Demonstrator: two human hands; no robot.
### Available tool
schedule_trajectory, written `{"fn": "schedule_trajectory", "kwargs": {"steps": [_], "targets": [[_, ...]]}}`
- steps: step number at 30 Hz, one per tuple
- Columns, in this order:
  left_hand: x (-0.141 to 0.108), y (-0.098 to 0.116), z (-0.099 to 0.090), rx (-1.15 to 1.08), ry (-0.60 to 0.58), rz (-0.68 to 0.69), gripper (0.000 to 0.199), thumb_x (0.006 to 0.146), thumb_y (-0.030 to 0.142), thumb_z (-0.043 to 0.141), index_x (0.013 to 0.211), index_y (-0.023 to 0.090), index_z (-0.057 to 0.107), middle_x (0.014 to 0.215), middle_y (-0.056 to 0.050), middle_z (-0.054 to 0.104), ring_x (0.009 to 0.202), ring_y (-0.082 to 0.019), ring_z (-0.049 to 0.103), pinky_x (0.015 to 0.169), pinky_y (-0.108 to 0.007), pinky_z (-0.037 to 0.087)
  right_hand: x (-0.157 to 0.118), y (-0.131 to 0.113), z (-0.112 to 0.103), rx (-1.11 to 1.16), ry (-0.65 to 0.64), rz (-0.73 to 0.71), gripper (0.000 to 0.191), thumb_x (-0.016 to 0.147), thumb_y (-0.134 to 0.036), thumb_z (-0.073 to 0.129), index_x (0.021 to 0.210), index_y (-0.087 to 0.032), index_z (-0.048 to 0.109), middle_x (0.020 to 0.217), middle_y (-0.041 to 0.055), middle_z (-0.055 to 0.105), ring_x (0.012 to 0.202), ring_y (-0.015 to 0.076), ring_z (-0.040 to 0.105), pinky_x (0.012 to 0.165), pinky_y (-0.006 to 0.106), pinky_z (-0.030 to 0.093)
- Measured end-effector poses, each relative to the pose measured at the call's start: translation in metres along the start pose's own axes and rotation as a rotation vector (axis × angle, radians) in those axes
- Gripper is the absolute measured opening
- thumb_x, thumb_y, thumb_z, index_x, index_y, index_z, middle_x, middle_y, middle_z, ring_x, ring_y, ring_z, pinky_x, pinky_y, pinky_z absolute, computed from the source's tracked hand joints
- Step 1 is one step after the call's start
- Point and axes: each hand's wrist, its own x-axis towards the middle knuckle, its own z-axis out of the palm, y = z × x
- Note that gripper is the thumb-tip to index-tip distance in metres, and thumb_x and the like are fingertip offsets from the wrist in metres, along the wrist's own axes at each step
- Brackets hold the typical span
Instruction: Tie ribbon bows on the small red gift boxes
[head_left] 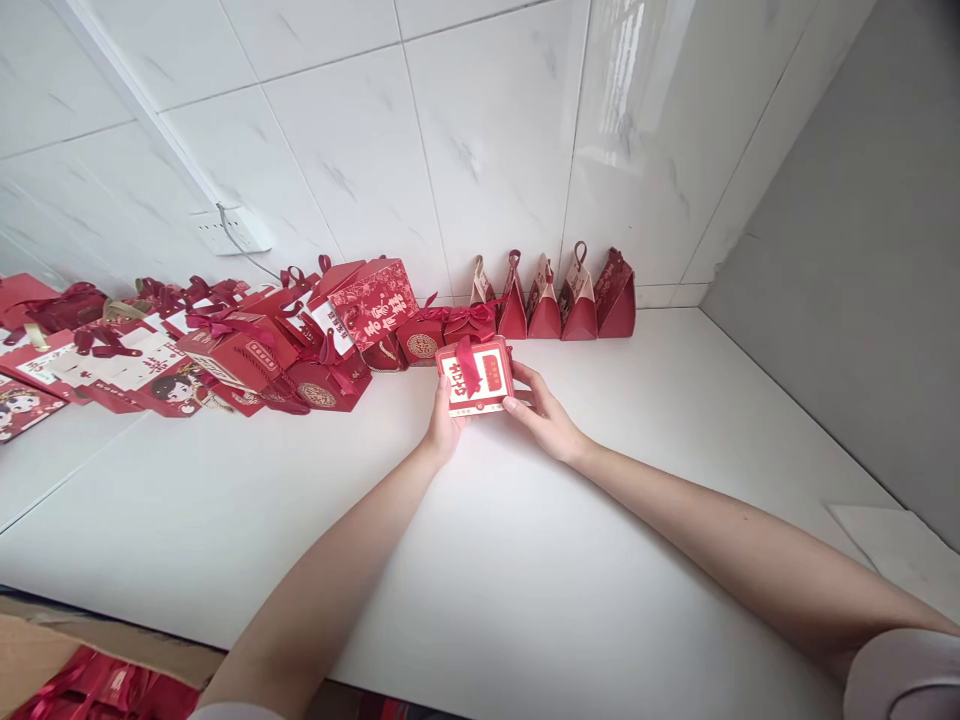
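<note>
Between my two hands is a small red and white gift box (pixel 491 388) with a dark red ribbon and printed characters on its face. My left hand (pixel 444 425) grips its left side, the thumb along the edge. On the right side, my right hand (pixel 546 412) holds it with the thumb at the lower corner and the fingers behind, partly hidden. Right behind it stand two red boxes with ribbon bows (pixel 469 322), close to the wall. A row of red triangular boxes with loops (pixel 544 310) stands beyond my right hand.
A heap of red and white gift boxes (pixel 247 350) fills the back left of the white table (pixel 480 560). Behind it are a tiled wall (pixel 487 130) and a socket with a cable (pixel 232 232). A cardboard carton with red items (pixel 97 685) sits below the front left edge.
</note>
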Motion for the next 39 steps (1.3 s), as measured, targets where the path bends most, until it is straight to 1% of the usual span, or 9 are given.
{"fn": "schedule_trajectory", "kwargs": {"steps": [8, 11, 18, 21, 24, 27, 31, 36, 39], "targets": [[0.0, 0.0, -0.001, 0.009, 0.026, 0.018, 0.072, 0.09, 0.074, 0.03, 0.134, 0.022, 0.054, 0.135, -0.01, 0.063, 0.123, -0.034, 0.058, 0.095, -0.05, 0.053, 0.0, 0.008, 0.0, 0.052, -0.04, 0.072, 0.085, 0.085, -0.058, 0.064, 0.152, -0.029, 0.021, 0.147, 0.0138, 0.043, 0.12, 0.0268, 0.059, 0.108, 0.05, 0.045], [0.002, -0.003, -0.002, 0.086, 0.094, 0.03, 0.073, 0.09, 0.075, 0.029, 0.131, 0.021, 0.056, 0.131, -0.012, 0.065, 0.119, -0.034, 0.061, 0.091, -0.05, 0.056, 0.002, 0.009, 0.001, 0.035, 0.049, 0.059, 0.094, 0.079, -0.06, 0.07, 0.151, -0.027, 0.02, 0.141, 0.0155, 0.047, 0.116, 0.0278, 0.061, 0.102, 0.048, 0.05], [-0.002, -0.006, 0.0, 0.169, 0.124, 0.164, 0.07, 0.09, 0.063, 0.051, 0.149, 0.035, 0.026, 0.158, -0.008, 0.034, 0.122, -0.029, 0.059, 0.093, -0.042, 0.055, 0.005, 0.004, 0.002, -0.014, 0.301, 0.032, 0.094, 0.074, -0.058, 0.075, 0.147, -0.022, 0.027, 0.15, 0.0175, 0.035, 0.119, 0.029, 0.057, 0.101, 0.046, 0.053], [-0.005, -0.007, 0.007, 0.225, -0.002, 0.244, 0.087, 0.079, 0.055, 0.071, 0.149, 0.031, 0.026, 0.154, -0.012, 0.039, 0.127, -0.029, 0.054, 0.095, -0.038, 0.053, 0.002, 0.002, 0.002, -0.105, 0.304, -0.076, 0.097, 0.072, -0.055, 0.079, 0.148, -0.024, 0.028, 0.149, 0.0174, 0.031, 0.124, 0.0298, 0.051, 0.093, 0.045, 0.058], [-0.005, -0.006, 0.01, 0.184, 0.042, 0.264, 0.092, 0.073, 0.051, 0.078, 0.147, 0.031, 0.028, 0.145, -0.012, 0.05, 0.122, -0.028, 0.057, 0.092, -0.036, 0.052, -0.003, -0.003, 0.002, -0.236, 0.251, -0.2, 0.078, 0.081, -0.051, 0.072, 0.146, -0.029, 0.035, 0.14, 0.0143, 0.04, 0.119, 0.028, 0.053, 0.083, 0.042, 0.06], [-0.002, -0.001, 0.006, 0.029, 0.112, 0.146, 0.068, 0.084, 0.064, 0.057, 0.139, 0.027, 0.044, 0.137, -0.012, 0.058, 0.115, -0.029, 0.061, 0.085, -0.038, 0.053, -0.007, -0.007, 0.001, -0.31, 0.211, -0.299, 0.047, 0.093, -0.045, 0.058, 0.136, -0.031, 0.047, 0.132, 0.0107, 0.046, 0.102, 0.022, 0.059, 0.077, 0.037, 0.057], [-0.001, 0.007, 0.0, -0.168, 0.052, -0.026, 0.077, 0.085, 0.075, 0.033, 0.122, 0.014, 0.061, 0.106, -0.016, 0.072, 0.085, -0.028, 0.069, 0.077, -0.039, 0.053, -0.008, -0.01, 0.0, -0.304, 0.282, -0.353, 0.039, 0.097, -0.042, 0.051, 0.133, -0.03, 0.045, 0.128, 0.0095, 0.048, 0.092, 0.0196, 0.059, 0.076, 0.038, 0.055], [-0.006, 0.012, 0.001, -0.242, -0.153, -0.19, 0.09, 0.082, 0.081, 0.024, 0.123, 0.011, 0.063, 0.104, -0.02, 0.073, 0.079, -0.03, 0.07, 0.072, -0.039, 0.051, -0.007, -0.012, -0.001, -0.351, 0.222, -0.47, 0.04, 0.097, -0.036, 0.053, 0.136, -0.031, 0.048, 0.134, 0.0099, 0.047, 0.123, 0.0263, 0.049, 0.092, 0.042, 0.052], [-0.006, 0.013, 0.0, -0.239, -0.319, -0.314, 0.097, 0.079, 0.085, 0.02, 0.132, 0.013, 0.057, 0.109, -0.02, 0.072, 0.072, -0.03, 0.071, 0.067, -0.04, 0.052, -0.006, -0.012, -0.001, -0.319, 0.201, -0.446, 0.048, 0.097, -0.035, 0.052, 0.144, -0.035, 0.041, 0.137, 0.0086, 0.045, 0.121, 0.0249, 0.05, 0.093, 0.042, 0.053]]}}
